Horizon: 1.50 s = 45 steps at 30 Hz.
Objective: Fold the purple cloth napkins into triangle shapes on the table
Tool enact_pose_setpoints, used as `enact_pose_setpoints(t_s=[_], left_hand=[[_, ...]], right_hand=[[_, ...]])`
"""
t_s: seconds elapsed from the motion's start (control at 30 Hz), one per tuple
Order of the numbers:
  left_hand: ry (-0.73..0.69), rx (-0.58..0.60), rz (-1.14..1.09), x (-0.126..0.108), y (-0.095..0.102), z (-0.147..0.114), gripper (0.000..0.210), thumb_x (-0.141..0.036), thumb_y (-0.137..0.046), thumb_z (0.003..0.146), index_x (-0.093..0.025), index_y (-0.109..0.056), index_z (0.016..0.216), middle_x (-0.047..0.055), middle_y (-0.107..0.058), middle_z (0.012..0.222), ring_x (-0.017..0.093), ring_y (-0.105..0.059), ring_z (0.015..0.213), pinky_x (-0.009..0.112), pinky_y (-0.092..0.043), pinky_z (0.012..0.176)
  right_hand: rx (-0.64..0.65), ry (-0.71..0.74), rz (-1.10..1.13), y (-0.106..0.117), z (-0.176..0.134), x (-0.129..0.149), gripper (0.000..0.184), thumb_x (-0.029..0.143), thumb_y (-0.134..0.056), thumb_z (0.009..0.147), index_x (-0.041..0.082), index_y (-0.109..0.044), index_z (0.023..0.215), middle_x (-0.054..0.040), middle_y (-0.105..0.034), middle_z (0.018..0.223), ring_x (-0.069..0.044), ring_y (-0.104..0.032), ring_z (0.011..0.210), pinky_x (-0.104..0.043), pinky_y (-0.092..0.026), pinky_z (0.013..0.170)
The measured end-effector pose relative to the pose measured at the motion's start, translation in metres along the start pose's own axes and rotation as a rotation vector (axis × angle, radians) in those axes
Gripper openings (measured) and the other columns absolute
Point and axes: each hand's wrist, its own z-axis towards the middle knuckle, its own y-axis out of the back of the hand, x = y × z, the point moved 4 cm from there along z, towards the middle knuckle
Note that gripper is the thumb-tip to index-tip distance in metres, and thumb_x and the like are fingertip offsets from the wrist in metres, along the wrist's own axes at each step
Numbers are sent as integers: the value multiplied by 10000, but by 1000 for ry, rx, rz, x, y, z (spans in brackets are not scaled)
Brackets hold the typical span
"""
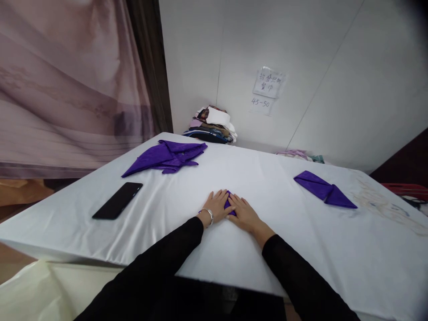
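Both my hands press down on a small folded purple napkin point(228, 205), and only bits of it show between and beside them. My left hand point(216, 206), with a silver bracelet at the wrist, lies flat over its left part, fingers stretched out. Flat on the right part rests my right hand point(243, 214), its fingers also extended and close to the left fingertips. A crumpled, loosely spread purple napkin point(163, 157) lies at the far left of the table. Over on the right is a purple napkin folded into a narrow pointed shape point(324, 189).
A white cloth covers the table point(261, 169). Left of my hands lies a black phone point(117, 200). Behind the table's far edge is a pile of folded fabrics point(212, 125). Handwritten paper signs point(268, 84) hang on the wall, and a pink curtain point(67, 89) hangs at the left.
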Motion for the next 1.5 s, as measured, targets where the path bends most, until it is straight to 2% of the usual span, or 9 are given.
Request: enact_pose_setpoints(t_s=[0.37,0.47,0.6,0.77,0.9,1.03,1.27,1.4,1.5], left_hand=[[40,-7,-76,5,1,3,645,-609,-271,860,-236,-314,1385,47,-256,1491,256,-186,1368,498,-106,1097],[118,-28,-145,8,10,8,514,-508,-256,908,-250,-396,1330,30,-407,1416,210,-303,1322,432,-185,1089],[203,-60,-142,10,24,23,440,-385,-450,860,-196,-482,1257,73,-561,1265,204,-481,1179,319,-348,986],[289,-44,-122,8,23,33,381,-309,-521,812,-169,-537,1166,106,-646,1101,233,-601,992,322,-448,819],[294,-90,-105,7,15,24,363,-346,-446,867,-224,-483,1207,68,-609,1168,203,-581,1018,305,-430,838],[277,-132,-74,10,15,15,425,-390,-441,870,-212,-437,1255,76,-565,1214,207,-534,1070,304,-404,878],[221,-178,-17,10,17,13,412,-389,-406,881,-223,-447,1256,75,-515,1283,251,-397,1203,391,-283,994],[202,-186,-14,10,16,14,430,-385,-403,880,-222,-422,1278,72,-509,1297,238,-391,1216,392,-272,998],[213,-172,-18,13,15,14,451,-390,-403,876,-220,-407,1293,78,-501,1307,236,-395,1220,393,-279,994]], right_hand=[[-23,-71,3,2,-24,-18,731,624,-240,874,183,-155,1450,-61,-138,1513,-204,-98,1387,-414,-83,1107],[-39,-112,13,1,-27,-18,724,625,-216,877,183,-165,1448,-57,-145,1511,-205,-104,1386,-416,-72,1107],[-49,-118,21,1,-27,-15,738,634,-199,876,161,-193,1442,-60,-161,1508,-200,-114,1384,-400,-66,1110],[-55,-121,12,4,-29,-15,719,618,-192,885,159,-212,1438,-66,-173,1506,-192,-118,1383,-385,-67,1109],[-38,-109,12,6,-30,-15,711,614,-205,884,168,-218,1437,-64,-176,1506,-201,-120,1383,-395,-76,1104],[-19,-108,6,7,-29,-14,734,632,-196,875,163,-211,1439,-67,-183,1504,-209,-120,1382,-403,-81,1103],[8,-133,-29,9,-31,-13,742,639,-179,871,163,-208,1440,-70,-171,1506,-217,-112,1384,-423,-55,1102],[-91,-154,-75,24,-20,5,735,632,-150,878,148,-276,1417,-96,-207,1495,-232,-82,1387,-452,29,1094],[-155,-91,-60,29,-4,25,715,607,-135,891,145,-248,1426,-89,-198,1498,-218,-80,1388,-429,22,1099]])
